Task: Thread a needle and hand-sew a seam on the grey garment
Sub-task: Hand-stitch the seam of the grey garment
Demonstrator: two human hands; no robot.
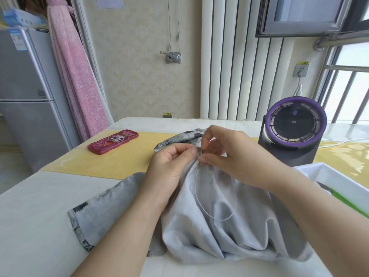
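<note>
The grey garment (215, 232) lies bunched on the table in front of me, its patterned side showing at the far end. My left hand (169, 164) pinches a raised fold of the cloth between thumb and fingers. My right hand (229, 152) meets it at the same fold, its fingertips pinched together there; the needle itself is too small to make out. A white thread (217, 217) hangs from that spot in a long loop over the cloth.
A red cartoon pencil case (112, 141) lies on the yellow mat (111, 164) at the left. A purple-rimmed fan (293, 130) stands at the right, with a white tray (339, 176) in front of it. A fridge (26, 96) stands beside the table.
</note>
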